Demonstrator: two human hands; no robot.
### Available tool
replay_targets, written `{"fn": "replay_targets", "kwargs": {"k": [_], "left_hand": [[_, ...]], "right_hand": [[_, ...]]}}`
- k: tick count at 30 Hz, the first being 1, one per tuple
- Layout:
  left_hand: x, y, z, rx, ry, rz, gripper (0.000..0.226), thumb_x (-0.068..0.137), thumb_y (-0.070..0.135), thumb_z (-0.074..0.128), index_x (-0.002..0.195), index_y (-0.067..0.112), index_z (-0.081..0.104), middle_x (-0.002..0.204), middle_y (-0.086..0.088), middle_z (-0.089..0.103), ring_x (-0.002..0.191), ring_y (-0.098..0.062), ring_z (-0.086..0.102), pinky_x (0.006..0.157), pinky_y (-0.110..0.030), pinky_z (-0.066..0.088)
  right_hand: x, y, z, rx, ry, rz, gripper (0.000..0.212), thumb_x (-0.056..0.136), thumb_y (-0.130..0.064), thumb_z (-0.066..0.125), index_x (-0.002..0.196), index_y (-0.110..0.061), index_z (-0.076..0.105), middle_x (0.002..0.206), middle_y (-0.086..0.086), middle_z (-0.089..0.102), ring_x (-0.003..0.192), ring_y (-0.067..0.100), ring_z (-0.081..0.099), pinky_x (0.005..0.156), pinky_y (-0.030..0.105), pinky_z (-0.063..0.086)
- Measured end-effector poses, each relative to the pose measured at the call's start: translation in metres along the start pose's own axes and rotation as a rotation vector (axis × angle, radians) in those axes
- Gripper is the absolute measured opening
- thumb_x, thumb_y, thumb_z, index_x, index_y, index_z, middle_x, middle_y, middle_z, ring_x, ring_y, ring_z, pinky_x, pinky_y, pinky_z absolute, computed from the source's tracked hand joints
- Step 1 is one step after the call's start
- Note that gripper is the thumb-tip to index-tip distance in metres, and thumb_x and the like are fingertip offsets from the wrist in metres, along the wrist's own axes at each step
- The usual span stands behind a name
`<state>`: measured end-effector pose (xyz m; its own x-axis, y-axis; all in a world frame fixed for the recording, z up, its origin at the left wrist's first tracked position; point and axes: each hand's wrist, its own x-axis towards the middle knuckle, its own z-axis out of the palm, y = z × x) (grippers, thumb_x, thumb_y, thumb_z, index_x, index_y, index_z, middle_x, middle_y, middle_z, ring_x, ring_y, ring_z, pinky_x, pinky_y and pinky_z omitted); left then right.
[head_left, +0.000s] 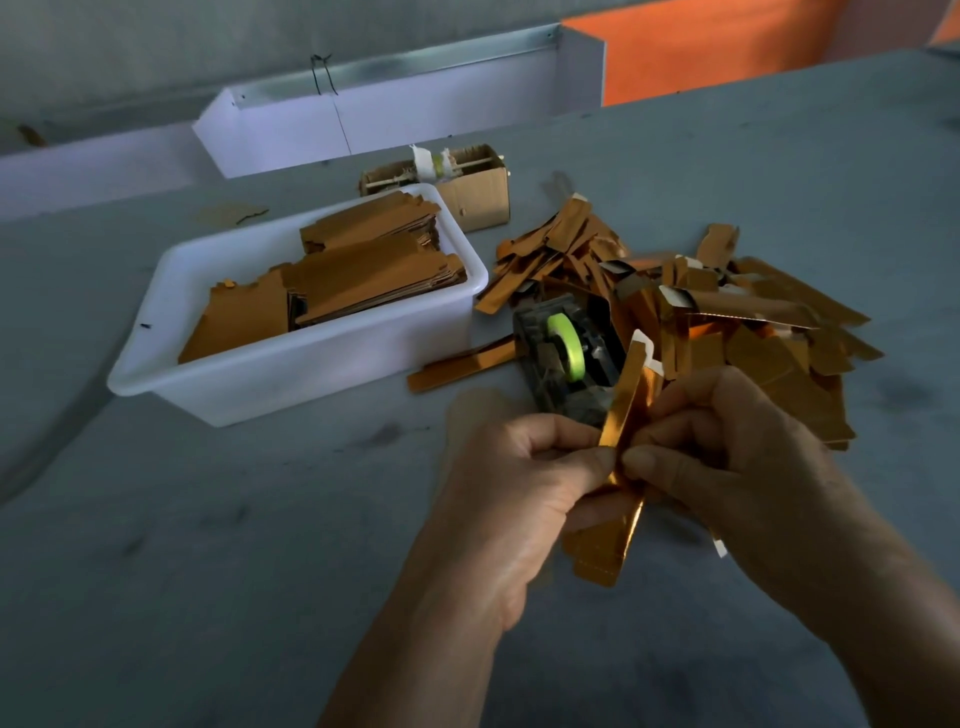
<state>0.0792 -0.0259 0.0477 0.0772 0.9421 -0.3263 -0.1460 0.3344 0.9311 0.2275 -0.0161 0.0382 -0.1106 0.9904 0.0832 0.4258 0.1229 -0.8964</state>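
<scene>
The grey table (208, 519) fills nearly the whole frame under me. Left of centre on it stands the white tub (291, 384), packed with flat gold card blanks (363, 270) lying in stacks, and I take these as the stock I have yet to work through, a good many by the look of it. Right of centre spreads the loose pile (753, 332) of narrow folded gold pieces, which I judge to be the finished ones; it is sizeable, so I reckon I am somewhere in the middle of the job rather than near either end. Above the tub, in the upper middle, sits a small cardboard box (478, 197) with a stick across it. Between tub and pile, just above my hands, is the tape dispenser (566, 364) with its green roll. Low in the frame, my left hand (524, 483) and right hand (727, 441) meet, each pinching the same gold piece (623, 395) between thumb and fingers, holding it upright above the table right in front of the dispenser; its fold looks half formed, and I see no tape on it yet
</scene>
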Motion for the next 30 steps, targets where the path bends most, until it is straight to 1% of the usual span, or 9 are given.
{"fn": "replay_targets", "kwargs": {"k": [4, 6, 9, 12, 17, 20, 23, 27, 30], "left_hand": [[0.001, -0.001, -0.006, 0.038, -0.052, -0.025, 0.014, 0.089, 0.004, 0.058, 0.090, -0.004, 0.070, 0.094, -0.019, 0.073, 0.084, -0.022, 0.073, 0.077, -0.032, 0.060], [0.000, -0.001, -0.006, 0.051, -0.080, -0.020, 0.018, 0.087, 0.011, 0.064, 0.093, -0.005, 0.070, 0.096, -0.018, 0.072, 0.087, -0.023, 0.073, 0.080, -0.034, 0.059], [-0.002, -0.004, -0.005, 0.059, -0.049, 0.008, 0.017, 0.078, 0.018, 0.072, 0.086, 0.002, 0.073, 0.085, -0.009, 0.075, 0.081, -0.019, 0.074, 0.072, -0.027, 0.060], [-0.001, -0.007, -0.004, 0.053, 0.005, 0.015, 0.007, 0.084, 0.009, 0.068, 0.082, 0.005, 0.072, 0.080, -0.008, 0.075, 0.075, -0.018, 0.073, 0.064, -0.022, 0.058], [-0.001, -0.010, -0.002, 0.131, 0.036, 0.076, 0.016, 0.092, 0.013, 0.060, 0.081, 0.008, 0.071, 0.076, -0.005, 0.074, 0.070, -0.016, 0.073, 0.064, -0.024, 0.059], [-0.001, -0.013, -0.001, 0.237, 0.072, 0.129, 0.018, 0.093, 0.018, 0.059, 0.081, 0.012, 0.072, 0.077, -0.006, 0.073, 0.072, -0.017, 0.072, 0.069, -0.031, 0.061], [-0.003, -0.013, 0.004, 0.194, 0.083, 0.126, 0.017, 0.093, 0.016, 0.059, 0.083, 0.009, 0.071, 0.076, -0.006, 0.073, 0.070, -0.016, 0.073, 0.064, -0.025, 0.059], [-0.006, -0.013, 0.010, 0.207, 0.155, 0.181, 0.017, 0.093, 0.013, 0.060, 0.079, 0.008, 0.070, 0.073, -0.008, 0.072, 0.068, -0.021, 0.073, 0.071, -0.044, 0.061], [-0.011, -0.013, 0.011, 0.234, 0.199, 0.241, 0.019, 0.093, 0.015, 0.060, 0.077, 0.011, 0.069, 0.069, -0.008, 0.071, 0.068, -0.027, 0.072, 0.069, -0.053, 0.059]], "right_hand": [[-0.001, 0.003, 0.002, -0.019, 0.001, 0.012, 0.029, 0.068, -0.032, 0.070, 0.088, -0.030, 0.051, 0.074, -0.016, 0.071, 0.069, 0.000, 0.066, 0.067, 0.031, 0.050], [-0.002, 0.006, 0.003, -0.044, 0.002, 0.011, 0.028, 0.071, -0.026, 0.072, 0.087, -0.031, 0.050, 0.074, -0.018, 0.070, 0.068, -0.001, 0.065, 0.061, 0.022, 0.047], [-0.002, 0.006, 0.004, -0.094, -0.004, -0.001, 0.027, 0.074, -0.027, 0.071, 0.087, -0.031, 0.048, 0.076, -0.025, 0.067, 0.068, -0.006, 0.063, 0.050, 0.011, 0.044], [-0.003, 0.005, 0.005, -0.117, 0.006, -0.011, 0.027, 0.074, -0.027, 0.073, 0.087, -0.031, 0.049, 0.076, -0.023, 0.067, 0.068, -0.007, 0.062, 0.053, 0.008, 0.044], [-0.004, 0.003, 0.006, -0.123, 0.007, -0.016, 0.028, 0.073, -0.025, 0.073, 0.086, -0.030, 0.049, 0.077, -0.026, 0.066, 0.068, -0.010, 0.061, 0.055, 0.004, 0.043], [-0.004, 0.000, 0.006, -0.154, 0.023, -0.006, 0.028, 0.072, -0.026, 0.074, 0.086, -0.030, 0.050, 0.073, -0.019, 0.068, 0.067, -0.008, 0.062, 0.052, 0.010, 0.045], [-0.005, -0.003, 0.006, -0.255, 0.055, -0.002, 0.029, 0.072, -0.030, 0.074, 0.085, -0.032, 0.047, 0.066, -0.012, 0.066, 0.067, -0.008, 0.060, 0.053, 0.006, 0.043], [-0.006, -0.010, 0.007, -0.375, 0.106, -0.020, 0.032, 0.074, -0.033, 0.073, 0.085, -0.034, 0.042, 0.070, -0.013, 0.062, 0.063, -0.004, 0.057, 0.045, 0.011, 0.038], [-0.008, -0.016, 0.008, -0.405, 0.125, -0.023, 0.034, 0.073, -0.035, 0.073, 0.088, -0.032, 0.043, 0.068, -0.014, 0.060, 0.061, -0.004, 0.055, 0.047, 0.011, 0.035]]}}
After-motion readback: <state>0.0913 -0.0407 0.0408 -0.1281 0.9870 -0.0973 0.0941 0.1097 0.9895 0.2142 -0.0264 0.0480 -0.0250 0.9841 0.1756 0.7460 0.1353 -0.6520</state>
